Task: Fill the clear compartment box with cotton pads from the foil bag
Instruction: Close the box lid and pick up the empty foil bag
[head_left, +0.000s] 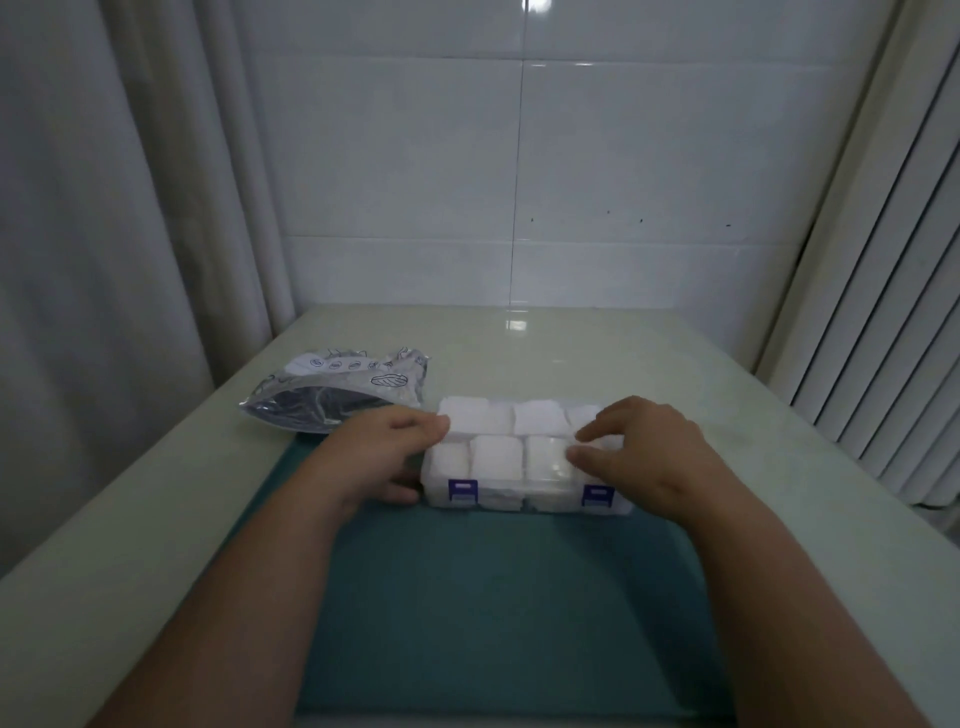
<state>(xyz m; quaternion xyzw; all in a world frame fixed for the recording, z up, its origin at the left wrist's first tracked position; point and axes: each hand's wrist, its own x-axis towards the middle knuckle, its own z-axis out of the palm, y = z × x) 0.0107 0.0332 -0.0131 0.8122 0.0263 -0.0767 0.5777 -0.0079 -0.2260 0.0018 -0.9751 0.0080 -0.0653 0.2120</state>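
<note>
Head view: gripping the left end of the clear compartment box (524, 501) with the left hand (379, 452), fingers on top, thumb at the front. Resting the right hand (644, 457) over the right end, bent fingertips on top; grip or mere press, cannot tell. Box on the green mat's (493, 597) far edge, packed with cotton pads (540, 418). Foil bag (353, 389) on the bench (519, 353), just beyond the left hand.

Dim overall, bluish-grey cast. Light src overhead: bright glare spot on tiled wall (536, 6) at top edge, w/ softer reflection on glossy table (515, 325) near the wall. Cotton pads (496, 457) are brightest area, nearly blown out, little texture. Lower frame darker; shadows soft & faint. Wide-angle bend at sides: curtain (104, 208) & slats (883, 270) lean inward. Focus slightly soft thruout, compression smear, fine detail lost.
</note>
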